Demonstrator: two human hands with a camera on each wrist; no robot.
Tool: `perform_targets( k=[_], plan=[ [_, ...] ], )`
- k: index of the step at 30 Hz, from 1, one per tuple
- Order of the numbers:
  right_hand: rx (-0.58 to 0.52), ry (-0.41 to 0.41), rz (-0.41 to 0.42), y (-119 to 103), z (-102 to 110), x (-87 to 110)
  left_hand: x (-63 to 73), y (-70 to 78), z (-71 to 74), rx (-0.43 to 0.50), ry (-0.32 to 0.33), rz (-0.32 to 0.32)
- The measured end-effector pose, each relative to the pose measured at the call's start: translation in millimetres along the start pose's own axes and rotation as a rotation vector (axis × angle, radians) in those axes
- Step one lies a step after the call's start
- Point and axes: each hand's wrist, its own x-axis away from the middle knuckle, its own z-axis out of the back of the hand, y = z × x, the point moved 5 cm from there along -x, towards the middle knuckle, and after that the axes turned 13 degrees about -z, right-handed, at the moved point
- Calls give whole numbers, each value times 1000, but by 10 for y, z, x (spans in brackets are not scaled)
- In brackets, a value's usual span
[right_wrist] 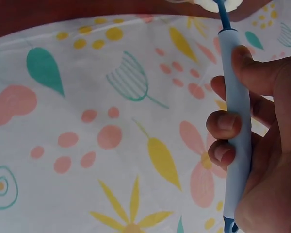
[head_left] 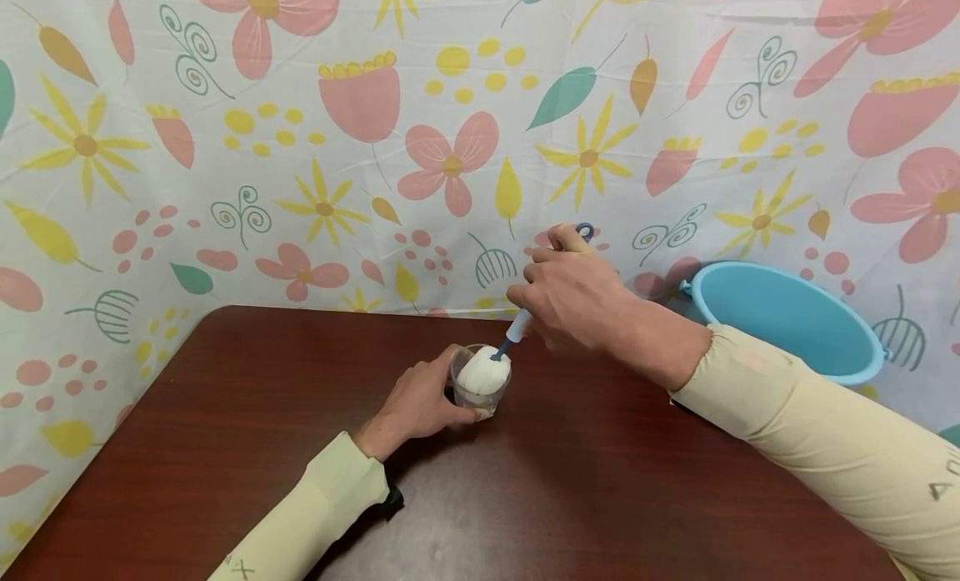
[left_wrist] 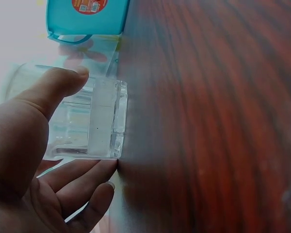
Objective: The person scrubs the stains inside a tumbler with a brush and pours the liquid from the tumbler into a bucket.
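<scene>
My left hand [head_left: 420, 395] grips a clear drinking glass [head_left: 476, 403] that stands on the table, its thumb on the near side and fingers round the far side. In the left wrist view the thumb presses the wall of the glass [left_wrist: 77, 121], just above its thick base. My right hand [head_left: 573, 296] holds a sponge cup brush [head_left: 517, 325] by its pale blue handle, tilted down into the glass. The brush's white sponge head [head_left: 483, 373] fills the mouth of the glass. In the right wrist view fingers and thumb wrap the handle [right_wrist: 236, 97].
A dark reddish-brown wooden table [head_left: 225, 448] lies under both hands. A light blue bucket [head_left: 783, 274] is at the right, beyond my right forearm. A white cloth with printed flowers [head_left: 442, 81] hangs behind the table.
</scene>
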Motion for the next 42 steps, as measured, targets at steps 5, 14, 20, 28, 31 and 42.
perform_targets(
  k=[5,14,20,28,31,42],
  plan=[
    [28,17,-14,45,-48,51,-5,-6,-2,-4,0,-1],
    [-15,31,-111,149,-131,297,-10,-15,-5,-9,-3,-8],
    [-111,43,-198,187,-195,522,4,-6,6,8,-1,-3],
    [-197,58,-283,182,-303,757,17,-3,11,4,0,0],
    [-255,16,-331,165,-366,838,15,3,13,3,2,-2],
    [-474,79,-392,71,-607,1154,9,-7,-9,3,2,0]
  ],
)
